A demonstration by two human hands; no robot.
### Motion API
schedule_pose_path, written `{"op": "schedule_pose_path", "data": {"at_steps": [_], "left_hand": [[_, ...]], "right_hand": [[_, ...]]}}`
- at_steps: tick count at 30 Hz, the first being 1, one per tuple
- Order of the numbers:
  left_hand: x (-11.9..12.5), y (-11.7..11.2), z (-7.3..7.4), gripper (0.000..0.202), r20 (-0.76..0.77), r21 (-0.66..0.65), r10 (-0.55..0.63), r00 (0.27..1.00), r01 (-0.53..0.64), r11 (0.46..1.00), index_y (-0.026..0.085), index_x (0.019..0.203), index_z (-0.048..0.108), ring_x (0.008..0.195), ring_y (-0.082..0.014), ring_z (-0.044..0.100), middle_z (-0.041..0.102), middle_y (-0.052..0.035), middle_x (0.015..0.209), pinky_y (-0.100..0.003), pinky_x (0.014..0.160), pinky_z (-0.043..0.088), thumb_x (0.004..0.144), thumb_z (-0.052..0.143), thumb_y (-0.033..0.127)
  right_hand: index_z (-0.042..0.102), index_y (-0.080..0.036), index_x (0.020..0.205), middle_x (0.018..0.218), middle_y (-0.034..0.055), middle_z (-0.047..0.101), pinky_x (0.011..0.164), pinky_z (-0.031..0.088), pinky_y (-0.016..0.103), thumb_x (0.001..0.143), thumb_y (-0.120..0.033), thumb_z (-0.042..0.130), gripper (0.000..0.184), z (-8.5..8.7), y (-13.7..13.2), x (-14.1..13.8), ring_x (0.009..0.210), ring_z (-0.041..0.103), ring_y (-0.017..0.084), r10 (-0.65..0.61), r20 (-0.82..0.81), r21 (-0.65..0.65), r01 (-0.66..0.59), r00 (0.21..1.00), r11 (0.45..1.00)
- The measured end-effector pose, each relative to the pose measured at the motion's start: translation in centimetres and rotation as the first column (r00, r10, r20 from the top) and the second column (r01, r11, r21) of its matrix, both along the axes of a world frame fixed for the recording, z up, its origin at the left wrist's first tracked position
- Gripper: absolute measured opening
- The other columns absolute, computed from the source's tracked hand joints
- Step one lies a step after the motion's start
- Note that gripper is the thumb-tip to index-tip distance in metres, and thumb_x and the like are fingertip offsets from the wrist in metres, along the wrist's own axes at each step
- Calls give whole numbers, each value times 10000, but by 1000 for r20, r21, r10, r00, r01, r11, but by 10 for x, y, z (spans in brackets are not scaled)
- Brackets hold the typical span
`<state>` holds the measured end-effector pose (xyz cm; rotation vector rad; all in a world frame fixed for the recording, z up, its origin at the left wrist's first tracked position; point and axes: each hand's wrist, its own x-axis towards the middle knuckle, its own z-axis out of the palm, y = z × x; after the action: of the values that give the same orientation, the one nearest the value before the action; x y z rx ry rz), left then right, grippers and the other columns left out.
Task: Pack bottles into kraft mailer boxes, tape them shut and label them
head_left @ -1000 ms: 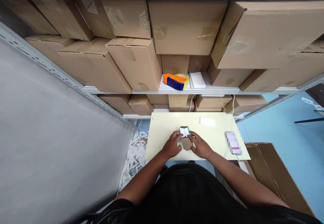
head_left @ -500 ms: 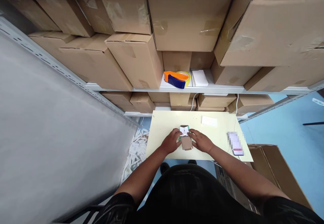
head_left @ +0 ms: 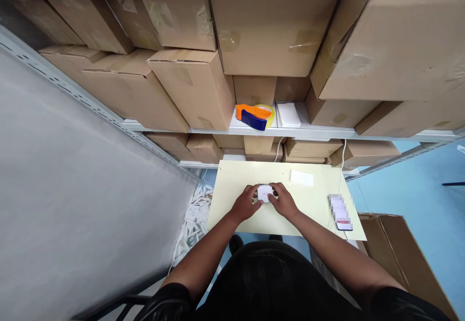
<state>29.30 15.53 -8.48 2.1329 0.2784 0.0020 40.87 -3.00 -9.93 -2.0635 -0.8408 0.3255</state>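
Note:
Between my two hands is a small white box point(head_left: 265, 193) with faint reddish marks on its top, its lid now lying flat. My left hand point(head_left: 247, 203) grips its left side, thumb near the front corner. On the right side my right hand point(head_left: 284, 201) holds it, with the thumb on the top face. Both hands are over the pale yellow table point(head_left: 232, 178). A flat white card or box point(head_left: 301, 177) lies behind and to the right of them.
A phone point(head_left: 340, 212) lies at the table's right with a white cable point(head_left: 342, 159) near it. On the shelf above sit an orange and blue tape dispenser point(head_left: 255, 116) and a white box point(head_left: 288, 114). Cardboard boxes point(head_left: 272, 30) fill the shelves. A large open carton point(head_left: 403, 248) stands at right.
The box's brown-lined flap, which lay open toward me, has been folded over, and a white top now shows. My hands have closed in around its sides.

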Motion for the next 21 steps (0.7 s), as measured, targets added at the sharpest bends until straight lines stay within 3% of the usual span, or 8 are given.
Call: {"op": "schedule_pose_path", "data": {"at_steps": [3,6,10,16,21], "left_hand": [[-1,3,-1,666,30,113,-72,997,68,991,302,1534,412,1024,-212,645,548,-76,1305,-400,927,576,910,639,346],[-3,3,-5,710,50,224,-113,992,99,970,277,1603,290,1050,-239,635,531,-106,1343,-457,966,561,959,572,380],[-2,5,-7,827,31,226,-116,993,106,968,271,1639,169,958,-227,653,511,-124,1358,-450,883,587,951,595,443],[3,14,-5,844,15,246,-202,979,192,950,259,1611,273,1134,-299,633,537,-129,1347,-480,974,550,916,651,554],[7,14,-3,820,23,225,-173,985,164,960,248,1582,327,1186,-315,607,556,-128,1326,-485,1003,530,903,665,558]], "right_hand": [[566,-245,1341,1136,87,602,830,583,420,966,-310,513,384,0,0,-1,877,641,219,24,58,-16,-23,998,1000],[564,-228,1349,1137,99,607,839,585,435,983,-321,493,385,1,4,-3,892,645,236,7,106,-54,-1,994,999],[538,-228,1363,1152,98,602,829,585,416,987,-328,498,391,6,9,-3,932,643,242,40,131,-81,-29,991,996],[566,-233,1250,1109,93,578,803,571,413,978,-331,512,295,12,10,4,939,628,252,96,115,-120,-82,989,989],[573,-244,1209,1129,93,576,799,566,422,974,-368,503,275,4,18,6,911,629,245,5,20,-89,-3,1000,996]]}}
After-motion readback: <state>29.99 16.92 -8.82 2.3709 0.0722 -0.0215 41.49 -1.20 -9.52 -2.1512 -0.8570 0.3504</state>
